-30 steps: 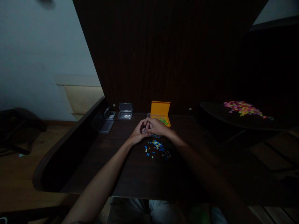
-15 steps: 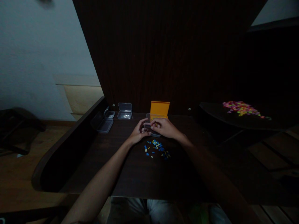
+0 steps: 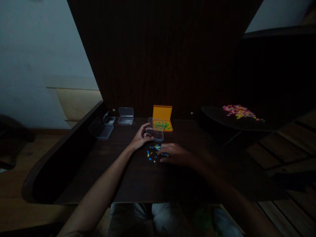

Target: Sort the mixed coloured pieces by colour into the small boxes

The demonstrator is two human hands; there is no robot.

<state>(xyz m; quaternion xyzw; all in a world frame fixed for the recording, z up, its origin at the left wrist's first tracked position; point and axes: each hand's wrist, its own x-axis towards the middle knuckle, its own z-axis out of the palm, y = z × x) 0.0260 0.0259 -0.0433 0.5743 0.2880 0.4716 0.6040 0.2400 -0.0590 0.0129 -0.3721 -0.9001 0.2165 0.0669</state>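
A clear plastic box (image 3: 156, 135) with its lid raised stands on the dark table, small reddish-brown pieces inside. My left hand (image 3: 141, 138) grips its left side, thumb at the front and fingers behind. In front of the box lies a scatter of small blue, yellow and pale pieces (image 3: 149, 154). My right hand (image 3: 174, 154) is low over the right part of this scatter, thumb and fingers apart, with some pieces visible between them. Behind the clear box, an orange box (image 3: 162, 113) stands with its lid up and green pieces inside.
Open clear boxes stand at the left: one (image 3: 126, 120) near the back panel, another (image 3: 105, 132) beside the raised side board (image 3: 61, 148). A heap of pink, yellow and orange pieces (image 3: 239, 111) lies on a dark curved shelf (image 3: 214, 113) at the right.
My right hand has moved from above the clear box down to the scattered pieces. My left hand stays at the box. The view has shifted slightly, and the orange box's green pieces now show.
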